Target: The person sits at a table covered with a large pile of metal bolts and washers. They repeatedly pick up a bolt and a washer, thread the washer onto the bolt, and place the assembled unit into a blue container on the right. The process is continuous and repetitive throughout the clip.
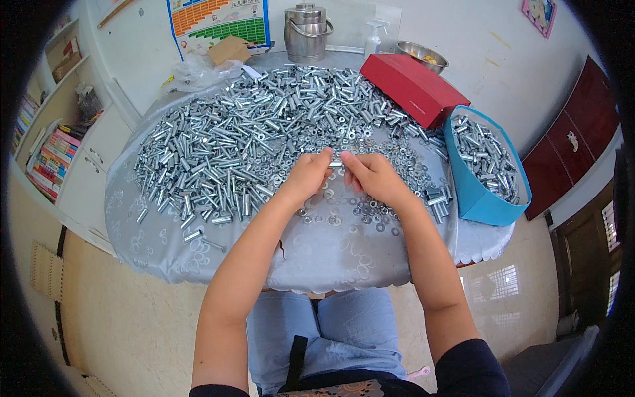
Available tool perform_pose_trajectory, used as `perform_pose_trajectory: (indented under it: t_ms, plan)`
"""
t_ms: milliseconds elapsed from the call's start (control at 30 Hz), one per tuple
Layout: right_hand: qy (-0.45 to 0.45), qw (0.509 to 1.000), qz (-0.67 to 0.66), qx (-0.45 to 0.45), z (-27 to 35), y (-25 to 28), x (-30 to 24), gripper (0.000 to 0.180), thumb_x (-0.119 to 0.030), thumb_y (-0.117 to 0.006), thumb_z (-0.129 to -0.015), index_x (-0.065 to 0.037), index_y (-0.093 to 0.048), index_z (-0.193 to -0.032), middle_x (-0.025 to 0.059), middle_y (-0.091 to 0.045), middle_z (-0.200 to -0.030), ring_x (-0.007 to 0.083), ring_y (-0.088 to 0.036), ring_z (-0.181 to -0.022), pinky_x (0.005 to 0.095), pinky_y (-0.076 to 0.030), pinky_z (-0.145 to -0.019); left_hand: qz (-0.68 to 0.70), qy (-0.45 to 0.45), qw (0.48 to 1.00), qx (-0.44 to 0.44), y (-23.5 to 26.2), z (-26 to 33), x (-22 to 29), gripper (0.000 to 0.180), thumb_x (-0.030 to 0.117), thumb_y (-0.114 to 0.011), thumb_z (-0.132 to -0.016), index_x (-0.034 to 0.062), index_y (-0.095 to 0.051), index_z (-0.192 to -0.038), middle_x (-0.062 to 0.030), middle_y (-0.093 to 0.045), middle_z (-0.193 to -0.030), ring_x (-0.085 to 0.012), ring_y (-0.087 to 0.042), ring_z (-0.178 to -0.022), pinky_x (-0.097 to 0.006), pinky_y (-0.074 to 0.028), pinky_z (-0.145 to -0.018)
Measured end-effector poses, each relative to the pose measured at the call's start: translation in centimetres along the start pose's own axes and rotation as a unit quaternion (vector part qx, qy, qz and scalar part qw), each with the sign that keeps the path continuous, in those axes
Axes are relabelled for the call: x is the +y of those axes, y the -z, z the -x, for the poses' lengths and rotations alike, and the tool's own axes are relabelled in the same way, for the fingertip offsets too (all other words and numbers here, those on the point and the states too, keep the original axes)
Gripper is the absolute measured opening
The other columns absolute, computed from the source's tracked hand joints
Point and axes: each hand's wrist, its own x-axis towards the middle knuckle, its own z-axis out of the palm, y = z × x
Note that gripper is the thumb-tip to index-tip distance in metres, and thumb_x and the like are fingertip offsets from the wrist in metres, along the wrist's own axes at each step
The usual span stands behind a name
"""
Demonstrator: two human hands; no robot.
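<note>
**Two-handed pinch on a small metal piece (337, 164)**

Through the head camera, I view the left hand (308, 177) and right hand (374, 177) nearly meeting over the table (317, 258), right of its centre. Thumbs lie uppermost with fingers curled below; the metal piece is pinched between the two hands. I cannot tell which fingertips bear on it from beneath. The forearms converge from the table's front edge. Loose washers (370, 212) lie below and around the hands; metal cylinders (218, 135) spread toward the left and far edges.

Containers: at the right edge, a teal bin (479, 208) holds similar metal cylinders. Toward the far right, a red box (418, 86) conceals any contents from me; beyond it, a steel bowl (437, 67) contains something yellow. A lidded steel pot (306, 43) stands at the far edge.
</note>
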Motion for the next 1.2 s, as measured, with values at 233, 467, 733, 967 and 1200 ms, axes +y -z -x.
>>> perform_pose_trajectory:
  t_ms: [233, 467, 733, 967, 1200]
  plan:
    - [0.086, 0.994, 0.065, 0.014, -0.2, -0.1, 0.7, 0.029, -0.03, -0.059, -0.084, -0.001, -0.059, -0.08, 0.0008, -0.052, -0.061, 0.0069, -0.046, -0.056, 0.0232, -0.038, -0.051, 0.017, 0.007, 1.0, 0.018, 0.1, 0.0, 0.3, 0.04, 0.04, -0.045, -0.088, 0.0115, -0.043, -0.06, 0.005, -0.033, -0.05, -0.0077, -0.028, -0.043, -0.025, -0.024, -0.042]
    - [0.168, 0.982, 0.02, 0.081, -0.3, -0.5, 0.8, 0.03, -0.028, -0.061, -0.083, 0.001, -0.059, -0.075, 0.0028, -0.05, -0.057, 0.0093, -0.041, -0.054, 0.0251, -0.036, -0.051, 0.011, -0.003, 1.0, -0.009, -0.1, 0.0, 0.2, 0.039, 0.04, -0.046, -0.088, 0.0099, -0.043, -0.064, 0.0048, -0.032, -0.052, -0.0076, -0.028, -0.043, -0.025, -0.025, -0.041]
    - [0.044, 0.998, 0.042, 0.008, 0.2, 0.2, -0.1, 0.028, -0.026, -0.06, -0.084, 0.001, -0.058, -0.081, 0.0021, -0.048, -0.059, 0.0095, -0.042, -0.055, 0.025, -0.036, -0.051, 0.014, 0.006, 1.0, 0.001, -0.5, 0.2, 0.2, 0.041, 0.041, -0.047, -0.086, 0.0103, -0.042, -0.06, 0.0043, -0.033, -0.053, -0.0074, -0.029, -0.043, -0.025, -0.025, -0.041]
    - [0.059, 0.998, 0.018, -0.015, -0.1, -0.2, 0.4, 0.038, -0.035, -0.054, -0.086, 0.0, -0.057, -0.07, 0.0011, -0.047, -0.054, 0.0088, -0.042, -0.051, 0.0241, -0.036, -0.049, -0.004, -0.009, 1.0, 0.008, -0.1, -0.1, -0.3, 0.041, 0.041, -0.047, -0.087, 0.0101, -0.043, -0.061, 0.0045, -0.034, -0.053, -0.0073, -0.029, -0.044, -0.025, -0.025, -0.041]
    - [-0.012, 0.998, -0.06, -0.03, -0.3, -0.1, 0.6, 0.044, -0.039, -0.05, -0.088, -0.002, -0.054, -0.064, 0.0004, -0.046, -0.052, 0.0085, -0.045, -0.046, 0.0236, -0.036, -0.045, -0.063, -0.072, 0.995, 0.012, -0.1, -0.6, -0.9, 0.043, 0.042, -0.044, -0.088, 0.0095, -0.045, -0.059, 0.0048, -0.037, -0.05, -0.0066, -0.03, -0.042, -0.024, -0.024, -0.04]
